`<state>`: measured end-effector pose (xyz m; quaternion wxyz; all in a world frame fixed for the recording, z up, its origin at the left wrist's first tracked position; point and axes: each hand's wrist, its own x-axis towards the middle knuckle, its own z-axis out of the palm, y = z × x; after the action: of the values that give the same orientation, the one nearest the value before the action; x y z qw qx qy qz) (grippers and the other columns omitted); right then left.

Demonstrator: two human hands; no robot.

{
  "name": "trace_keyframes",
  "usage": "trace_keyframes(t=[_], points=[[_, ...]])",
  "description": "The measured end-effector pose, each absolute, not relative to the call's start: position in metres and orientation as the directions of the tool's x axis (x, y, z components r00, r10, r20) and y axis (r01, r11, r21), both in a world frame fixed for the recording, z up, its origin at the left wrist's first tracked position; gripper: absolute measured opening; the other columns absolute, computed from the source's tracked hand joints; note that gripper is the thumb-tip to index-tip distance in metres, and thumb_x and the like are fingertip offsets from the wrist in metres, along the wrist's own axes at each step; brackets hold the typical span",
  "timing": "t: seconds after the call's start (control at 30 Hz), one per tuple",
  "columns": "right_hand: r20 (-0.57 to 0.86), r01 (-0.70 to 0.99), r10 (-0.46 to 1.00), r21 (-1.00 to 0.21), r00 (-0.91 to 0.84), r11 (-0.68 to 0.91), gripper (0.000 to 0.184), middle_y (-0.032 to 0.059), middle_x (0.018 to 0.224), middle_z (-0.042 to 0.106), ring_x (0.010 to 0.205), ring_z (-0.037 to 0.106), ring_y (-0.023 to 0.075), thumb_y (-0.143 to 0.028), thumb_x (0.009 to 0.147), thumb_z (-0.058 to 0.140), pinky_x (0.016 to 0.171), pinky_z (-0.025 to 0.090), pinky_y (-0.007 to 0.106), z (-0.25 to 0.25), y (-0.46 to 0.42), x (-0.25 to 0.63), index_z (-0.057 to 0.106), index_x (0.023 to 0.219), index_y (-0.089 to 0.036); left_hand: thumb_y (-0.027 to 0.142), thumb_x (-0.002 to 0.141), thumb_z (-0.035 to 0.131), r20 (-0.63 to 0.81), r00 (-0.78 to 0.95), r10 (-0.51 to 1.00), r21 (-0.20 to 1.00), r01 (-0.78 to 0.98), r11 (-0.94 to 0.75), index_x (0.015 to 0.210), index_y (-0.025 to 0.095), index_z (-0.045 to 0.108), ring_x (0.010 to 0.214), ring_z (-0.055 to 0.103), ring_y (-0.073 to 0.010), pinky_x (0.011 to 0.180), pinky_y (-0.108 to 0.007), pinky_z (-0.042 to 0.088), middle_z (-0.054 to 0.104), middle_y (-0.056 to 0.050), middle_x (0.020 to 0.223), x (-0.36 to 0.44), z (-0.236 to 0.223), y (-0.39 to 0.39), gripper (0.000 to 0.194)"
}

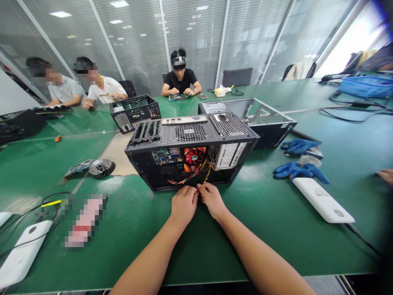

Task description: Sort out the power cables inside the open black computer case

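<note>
An open black computer case (190, 135) lies on its side on the green table (215, 229), its inside facing me. Inside I see a motherboard (166, 155), a red fan (194, 157) and a power supply (229, 155). A bundle of coloured cables (192, 175) spills toward the case's front lip. My left hand (183, 203) and my right hand (211, 198) meet at that lip, both closed in a pinch on the end of a yellow and black cable (206, 176) that runs up into the case.
A second open case (260, 119) stands behind on the right, a third (135, 110) behind on the left. Blue gloves (299, 162) and a white device (322, 200) lie to the right. Another white device (21, 254), cables and a loose fan (101, 167) lie left. Three people sit at the far side.
</note>
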<state>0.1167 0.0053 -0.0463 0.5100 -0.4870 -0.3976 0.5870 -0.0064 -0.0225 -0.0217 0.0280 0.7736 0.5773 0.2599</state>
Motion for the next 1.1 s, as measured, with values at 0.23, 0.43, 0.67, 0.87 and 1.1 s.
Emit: trace_keyframes(t=[0.23, 0.43, 0.67, 0.87, 1.1], points=[[-0.178, -0.215, 0.984, -0.96, -0.022, -0.179, 0.048, -0.0077, 0.047, 0.036, 0.041, 0.029, 0.0077, -0.06, 0.069, 0.069, 0.04, 0.02, 0.024, -0.049, 0.006, 0.117, 0.043, 0.06, -0.021, 0.021, 0.093, 0.051, 0.357, 0.205, 0.911, 0.345, 0.878, -0.333, 0.088, 0.021, 0.061, 0.084, 0.06, -0.0156, 0.077, -0.026, 0.045, 0.065, -0.001, 0.086, -0.006, -0.019, -0.023, 0.012], [-0.183, -0.243, 0.983, -0.952, -0.03, -0.185, 0.049, -0.0075, 0.05, 0.037, 0.042, 0.029, 0.0069, -0.06, 0.069, 0.07, 0.04, 0.019, 0.024, -0.047, 0.006, 0.117, 0.043, 0.059, -0.021, 0.025, 0.094, 0.05, 0.25, 0.185, 0.95, 0.353, 0.897, -0.267, 0.088, 0.022, 0.06, 0.078, 0.06, -0.0136, 0.068, -0.024, 0.043, 0.064, 0.001, 0.085, -0.006, -0.013, -0.022, 0.012], [-0.155, -0.276, 0.987, -0.948, -0.047, -0.162, 0.046, -0.0076, 0.052, 0.037, 0.042, 0.029, 0.0063, -0.058, 0.073, 0.067, 0.041, 0.02, 0.024, -0.046, 0.005, 0.117, 0.043, 0.061, -0.02, 0.026, 0.095, 0.048, 0.225, 0.162, 0.961, 0.354, 0.905, -0.235, 0.087, 0.022, 0.06, 0.078, 0.061, -0.0138, 0.067, -0.024, 0.041, 0.065, 0.0, 0.086, -0.006, -0.012, -0.021, 0.014], [-0.127, -0.261, 0.991, -0.956, -0.046, -0.135, 0.042, -0.0076, 0.046, 0.038, 0.043, 0.032, 0.0078, -0.054, 0.076, 0.066, 0.043, 0.024, 0.024, -0.044, 0.004, 0.117, 0.046, 0.062, -0.02, 0.023, 0.094, 0.048, 0.238, 0.171, 0.956, 0.357, 0.9, -0.25, 0.087, 0.022, 0.06, 0.078, 0.061, -0.0147, 0.068, -0.024, 0.042, 0.065, 0.0, 0.085, -0.006, -0.013, -0.02, 0.014], [-0.147, -0.229, 0.989, -0.963, -0.011, -0.145, 0.045, -0.0071, 0.047, 0.038, 0.043, 0.032, 0.0085, -0.06, 0.072, 0.067, 0.042, 0.024, 0.024, -0.047, 0.005, 0.117, 0.045, 0.062, -0.021, 0.024, 0.093, 0.051, 0.29, 0.168, 0.942, 0.367, 0.89, -0.272, 0.088, 0.022, 0.061, 0.078, 0.06, -0.0146, 0.069, -0.024, 0.044, 0.064, -0.001, 0.085, -0.006, -0.015, -0.023, 0.012]])
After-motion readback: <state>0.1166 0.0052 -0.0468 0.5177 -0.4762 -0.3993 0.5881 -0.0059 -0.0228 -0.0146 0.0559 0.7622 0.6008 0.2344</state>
